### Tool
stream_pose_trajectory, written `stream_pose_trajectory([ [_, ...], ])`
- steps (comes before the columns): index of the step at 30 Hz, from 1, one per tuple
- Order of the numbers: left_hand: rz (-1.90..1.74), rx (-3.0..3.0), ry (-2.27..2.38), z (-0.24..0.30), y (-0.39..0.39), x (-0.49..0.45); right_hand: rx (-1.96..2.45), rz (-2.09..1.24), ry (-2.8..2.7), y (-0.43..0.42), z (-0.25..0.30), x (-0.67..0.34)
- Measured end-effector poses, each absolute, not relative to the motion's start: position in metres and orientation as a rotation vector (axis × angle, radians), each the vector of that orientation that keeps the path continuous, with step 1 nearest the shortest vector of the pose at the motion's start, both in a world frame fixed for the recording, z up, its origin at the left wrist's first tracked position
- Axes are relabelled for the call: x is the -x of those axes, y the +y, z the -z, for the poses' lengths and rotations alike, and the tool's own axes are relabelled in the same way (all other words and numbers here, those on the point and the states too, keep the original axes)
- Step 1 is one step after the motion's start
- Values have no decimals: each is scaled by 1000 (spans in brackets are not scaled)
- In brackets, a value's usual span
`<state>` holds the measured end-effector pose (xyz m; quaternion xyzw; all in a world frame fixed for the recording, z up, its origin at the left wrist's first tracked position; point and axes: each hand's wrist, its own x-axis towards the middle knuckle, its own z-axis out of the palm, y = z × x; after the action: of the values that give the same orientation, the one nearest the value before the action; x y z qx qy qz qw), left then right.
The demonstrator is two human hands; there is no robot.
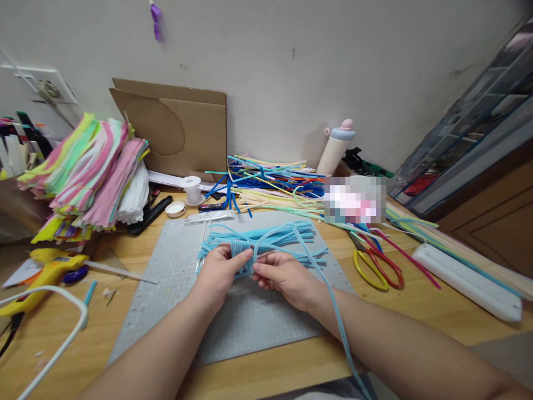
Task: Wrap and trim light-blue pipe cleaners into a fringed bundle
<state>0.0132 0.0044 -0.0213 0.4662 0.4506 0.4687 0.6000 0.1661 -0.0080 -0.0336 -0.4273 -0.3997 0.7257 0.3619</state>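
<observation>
Over the grey cutting mat (166,289), my left hand (220,272) is closed on a light-blue pipe cleaner piece (240,247) with strands lying side by side in close rows. My right hand (287,278) pinches a light-blue pipe cleaner at the right edge of that piece, fingertips close to my left thumb. From there a long light-blue strand (333,300) loops up and trails down over my right forearm. Just behind both hands lies a loose pile of light-blue pipe cleaners (291,233). My fingers hide the lower part of the piece.
Scissors (377,269) and a white power strip (466,283) lie to the right. A yellow glue gun (54,266) and pipe cleaner bundles (95,172) are at left. Mixed pipe cleaners (270,183), a spool (192,190), cardboard (200,133) and a bottle (334,150) stand along the wall.
</observation>
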Motion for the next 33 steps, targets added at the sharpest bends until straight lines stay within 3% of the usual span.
stream_pose_trajectory([
  [18, -990, -1071, 1089, 28, 1, -13, 1236, -1688, -1411, -9, 24, -167],
  [24, -1011, -1029, 1105, 21, 3, -12, 1248, -818, -1682, -8, 5, -186],
  [27, -919, -1018, 969, 18, -1, -15, 1182, -608, -1770, -2, 0, -193],
  [29, -878, -1011, 929, 17, -3, -17, 1138, -665, -1864, 4, 5, -194],
  [33, -814, -1022, 923, 17, -5, -18, 1046, -1113, -1759, 12, 19, -193],
])
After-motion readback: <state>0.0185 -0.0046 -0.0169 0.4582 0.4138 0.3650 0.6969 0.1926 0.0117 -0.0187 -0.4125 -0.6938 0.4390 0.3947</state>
